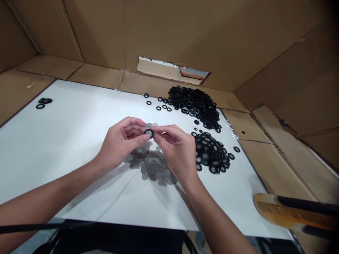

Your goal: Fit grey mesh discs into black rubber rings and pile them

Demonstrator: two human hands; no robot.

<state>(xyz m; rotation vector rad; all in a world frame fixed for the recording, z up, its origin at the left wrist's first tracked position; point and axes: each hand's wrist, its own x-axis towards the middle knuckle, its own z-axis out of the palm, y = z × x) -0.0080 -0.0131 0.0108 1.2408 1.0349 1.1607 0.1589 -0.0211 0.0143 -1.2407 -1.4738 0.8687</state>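
Note:
Between the fingertips of both hands is a black rubber ring [149, 133] with a grey disc in its middle. My left hand [123, 137] pinches its left side, thumb in front. My right hand [176, 144] grips the right side with thumb and forefinger. Below the hands lies a loose pile of thin grey discs [153, 165], partly covered by the right hand. Just right of that hand sits a heap of black rings with grey centres [212, 151]. Farther back is a larger heap of black rings [193, 100], some scattered at its left.
A white sheet [66, 141] covers the work surface, with cardboard walls [172, 31] around it. A few black rings [43, 102] lie at the far left. The back wall has a cut-out slot [159, 68]. A yellowish object with black bars [291, 211] juts in at the lower right.

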